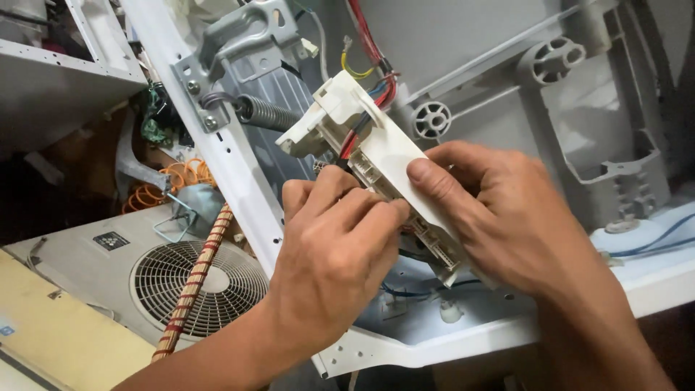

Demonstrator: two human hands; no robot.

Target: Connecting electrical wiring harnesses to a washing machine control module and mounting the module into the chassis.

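The left hand (337, 239) pinches the connector edge of a cream plastic control module (376, 163), the right hand (499, 210) clamps its flat side, holding it above the white appliance frame (405, 347), red wires (369, 43) trailing upward, spring (264, 112) left.

Control housing (384, 156) at centre: cream-white plastic. Wire bundle (373, 54) at 12 o'clock: red, blue, black, one yellow loop. Washer frame rail (239, 174), 11 to 6 o'clock: white, dotted with small holes. Spring (264, 114) at 11: grey steel. Braided hose (192, 286) at 8: red-and-tan stripes. Fan grille (195, 286) at 8: off-white, radial slats. Coiled cable (170, 185) at 9: orange.
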